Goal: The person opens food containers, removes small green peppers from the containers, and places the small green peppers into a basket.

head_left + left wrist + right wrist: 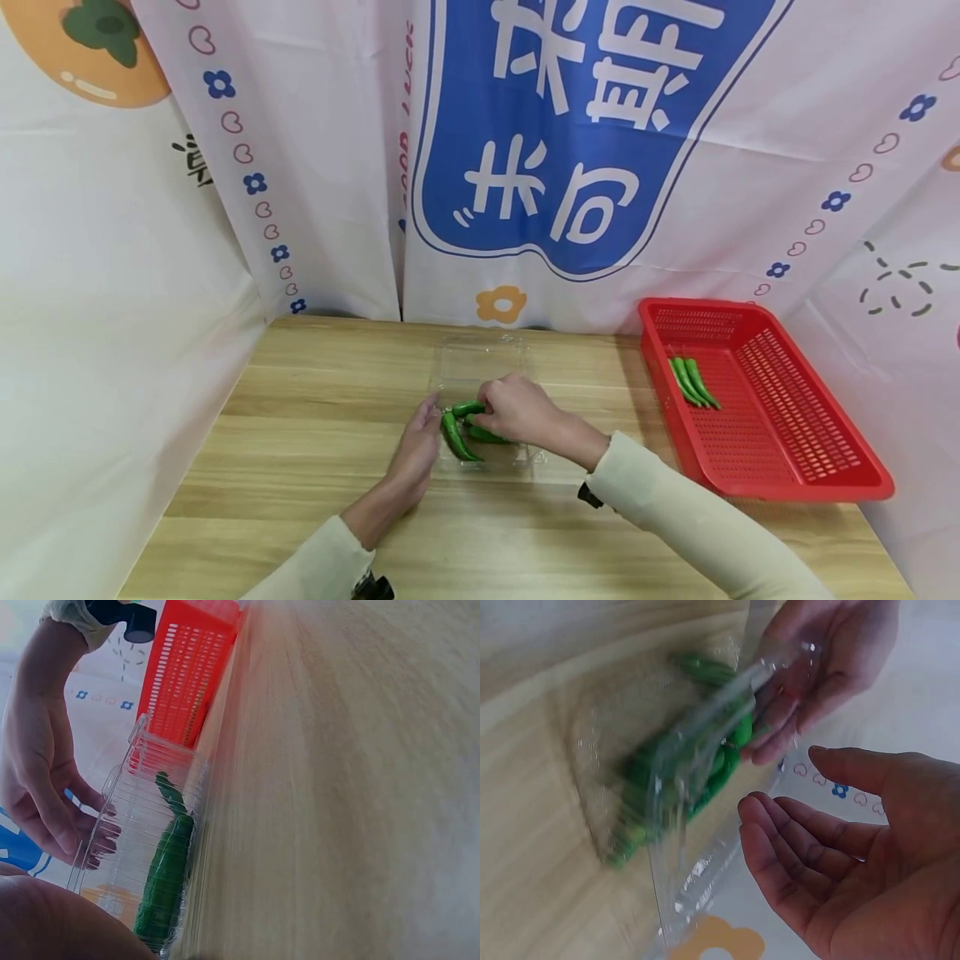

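Note:
A clear plastic clamshell box (482, 360) lies on the table with its lid folded back, away from me. Several green chili peppers (459, 438) rest in its near half, pointing different ways. Along the box's left side, my left hand (412, 454) touches the wall with its fingers extended. Over the peppers hangs my right hand (521, 410). From the right wrist, the right hand (847, 855) shows thumb and loosely bent fingers apart, holding nothing. The left wrist view shows a pepper (166, 877) through the box wall, and the right hand (45, 780) above the rim.
A red perforated plastic basket (780, 417) stands at the right of the wooden table (300, 467). More green chili peppers (693, 383) lie side by side in its left part. Printed white cloth (330, 167) hangs behind the table and at both sides.

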The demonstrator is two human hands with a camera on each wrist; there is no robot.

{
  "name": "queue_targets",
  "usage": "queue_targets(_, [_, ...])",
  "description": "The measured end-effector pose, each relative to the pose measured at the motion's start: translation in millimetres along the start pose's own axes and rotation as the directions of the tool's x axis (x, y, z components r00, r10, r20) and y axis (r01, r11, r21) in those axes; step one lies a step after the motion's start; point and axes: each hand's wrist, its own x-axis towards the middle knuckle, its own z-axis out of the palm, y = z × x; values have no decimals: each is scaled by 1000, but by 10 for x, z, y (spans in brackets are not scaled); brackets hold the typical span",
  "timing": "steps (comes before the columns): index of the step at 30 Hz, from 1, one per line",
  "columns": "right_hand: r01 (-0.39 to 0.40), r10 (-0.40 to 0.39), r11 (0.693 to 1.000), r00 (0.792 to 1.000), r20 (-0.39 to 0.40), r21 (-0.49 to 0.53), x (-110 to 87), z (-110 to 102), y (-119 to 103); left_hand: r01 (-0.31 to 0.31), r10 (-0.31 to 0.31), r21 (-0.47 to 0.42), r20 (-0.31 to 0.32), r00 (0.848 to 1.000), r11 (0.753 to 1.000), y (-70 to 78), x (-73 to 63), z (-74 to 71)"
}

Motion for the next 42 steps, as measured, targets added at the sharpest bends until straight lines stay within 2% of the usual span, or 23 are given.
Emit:
queue_targets(12, [-11, 9, 999, 999, 48, 43, 103, 324, -72, 13, -14, -10, -14, 1000, 1000, 5, 17, -1])
queue_targets(13, [5, -6, 999, 999, 33, 36, 131, 427, -5, 14, -14, -10, -17, 1000, 1000, 5, 20, 1])
queue_targets(19, [-13, 9, 997, 999, 43, 76, 163, 528, -31, 15, -15, -2, -20, 1000, 1000, 6, 25, 3])
queue_targets(20, [-32, 27, 995, 998, 57, 91, 145, 457, -108, 15, -15, -2, -20, 1000, 1000, 7, 24, 2])
queue_targets(21, [-37, 32, 995, 998, 57, 96, 151, 473, -113, 14, -14, -2, -20, 1000, 1000, 5, 23, 2])
queue_targets(28, [-44, 42, 997, 999, 35, 62, 175, 568, -133, 4, -4, -5, -18, 1000, 1000, -3, 20, 0])
queue_targets(35, [-92, 91, 995, 996, 14, 41, 208, 607, -186, -9, 9, -18, -17, 1000, 1000, -9, 25, 10])
queue_targets(42, [-118, 117, 991, 993, -35, -58, 275, 710, -232, -7, 7, -27, -5, 1000, 1000, -13, 27, 6])
